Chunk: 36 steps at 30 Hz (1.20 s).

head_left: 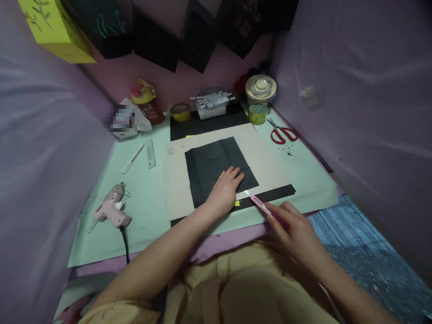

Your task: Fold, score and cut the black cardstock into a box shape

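Observation:
My left hand [224, 190] lies flat with its fingers stretched out, pressing on a folded sheet of black paper [214, 164]. Creases run across that paper, and it rests on a white board [265, 155]. In my right hand [293, 227] is a pink craft knife [259, 204], held between thumb and fingers. Its blade points at the lower right edge of the black paper, over the board's near edge; whether it touches cannot be made out. A dark strip [281, 193] sticks out from under the board close to the knife.
A pink glue gun [113, 207] with a cord lies left, near a pen [132, 158] and a ruler [151, 154]. Red-handled scissors [283, 134] lie right. Tape rolls [258, 114], a box of markers [212, 105] and a lidded container [261, 87] stand behind.

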Available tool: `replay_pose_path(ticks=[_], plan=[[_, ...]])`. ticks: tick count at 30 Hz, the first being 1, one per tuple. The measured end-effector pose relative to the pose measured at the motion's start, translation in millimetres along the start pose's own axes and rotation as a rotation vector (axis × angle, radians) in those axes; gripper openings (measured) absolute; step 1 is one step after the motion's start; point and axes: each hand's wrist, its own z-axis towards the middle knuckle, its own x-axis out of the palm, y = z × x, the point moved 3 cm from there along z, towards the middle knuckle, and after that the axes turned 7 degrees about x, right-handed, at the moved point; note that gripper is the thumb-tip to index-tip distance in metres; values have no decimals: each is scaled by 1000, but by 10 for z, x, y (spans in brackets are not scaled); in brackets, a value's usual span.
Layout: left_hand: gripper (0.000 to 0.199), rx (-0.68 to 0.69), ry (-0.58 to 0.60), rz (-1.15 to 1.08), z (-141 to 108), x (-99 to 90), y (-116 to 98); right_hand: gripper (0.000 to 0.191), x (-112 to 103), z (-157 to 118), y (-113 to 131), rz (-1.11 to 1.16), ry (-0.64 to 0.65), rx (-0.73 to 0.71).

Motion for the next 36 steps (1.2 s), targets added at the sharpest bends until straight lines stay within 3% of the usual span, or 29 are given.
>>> replay_pose_path(ticks=[19,27,32,34,36], plan=[[54,-27,-24,-4,-16,-2,-37,36,37,-61,-16,7,-2,22],[51,-119,-60,-71,111,0,-25,36,-154,-147,-125,19,-8,67],[47,-276,-310,-289,158,-320,73,37,-218,-185,-261,79,-42,111],[47,-195,-374,-313,46,-535,145,41,-184,-198,-325,131,-33,188],[45,-50,-329,-302,-127,-709,235,47,-130,-212,-375,205,-5,277]])
